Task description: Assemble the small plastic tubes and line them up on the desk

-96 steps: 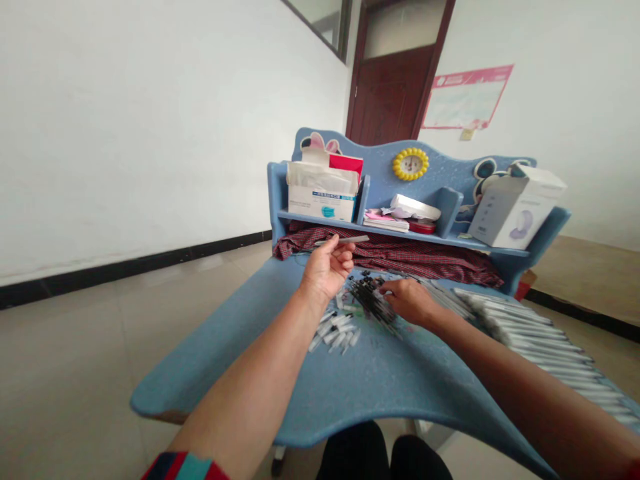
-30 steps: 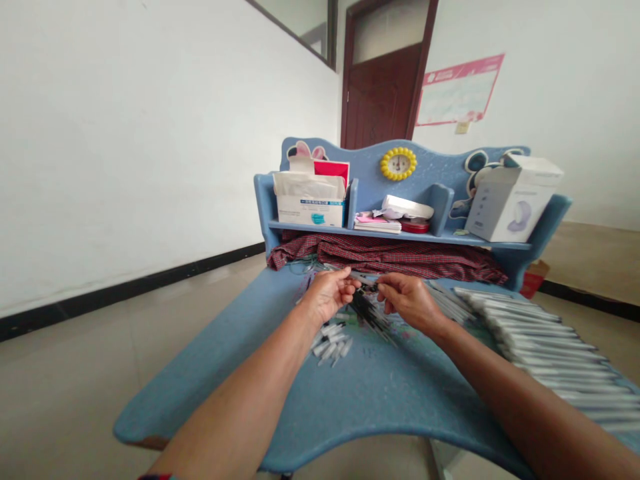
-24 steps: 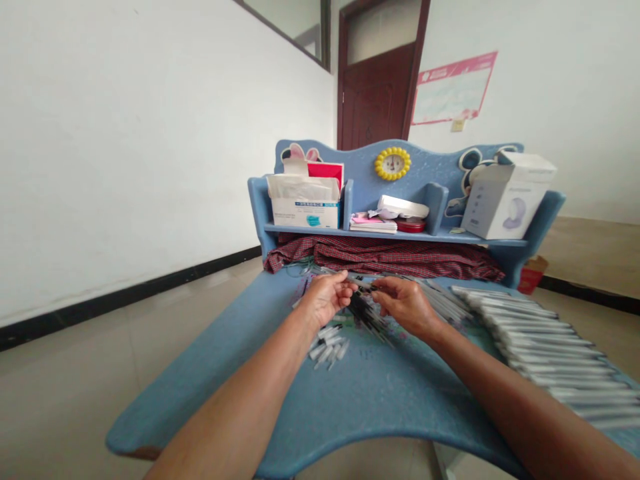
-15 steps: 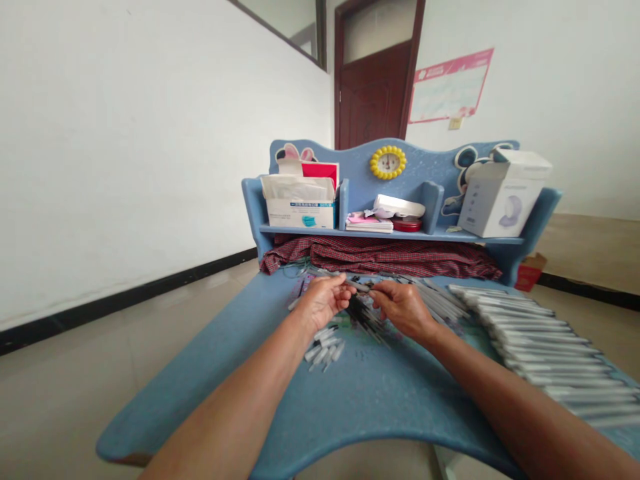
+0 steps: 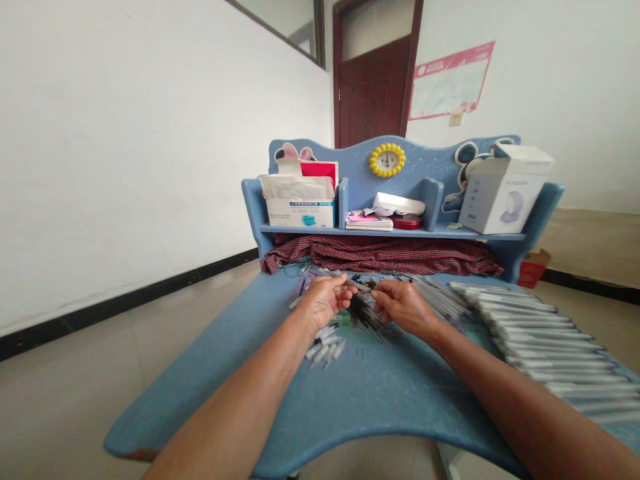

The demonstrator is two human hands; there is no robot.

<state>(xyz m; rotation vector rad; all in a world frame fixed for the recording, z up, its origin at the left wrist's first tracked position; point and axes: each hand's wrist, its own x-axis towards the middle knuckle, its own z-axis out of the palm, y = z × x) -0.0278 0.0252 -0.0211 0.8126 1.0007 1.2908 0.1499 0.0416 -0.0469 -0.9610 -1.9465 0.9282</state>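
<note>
Between my two hands is a grey pen barrel (image 5: 362, 289). My left hand (image 5: 324, 301) pinches its left end, palm turned partly up. With thumb and fingertips, my right hand (image 5: 403, 307) grips the other end. Right below the fingers, thin dark pen refills (image 5: 369, 318) lie in a loose fan on the desk. A small pile of translucent pen caps (image 5: 327, 348) rests under my left wrist. Past my right hand, loose clear pen barrels (image 5: 443, 299) are spread out. The fingers hide much of the held barrel.
Many pens (image 5: 545, 347) lie in a long row along the right of the blue desk (image 5: 350, 407). Red checked cloth (image 5: 395, 255) is bunched under the shelf (image 5: 320, 231), which holds a mask box (image 5: 300, 212), papers (image 5: 369, 225) and a white carton (image 5: 505, 193).
Both hands stay almost in place, still on the pen barrel. The view has shifted very slightly.
</note>
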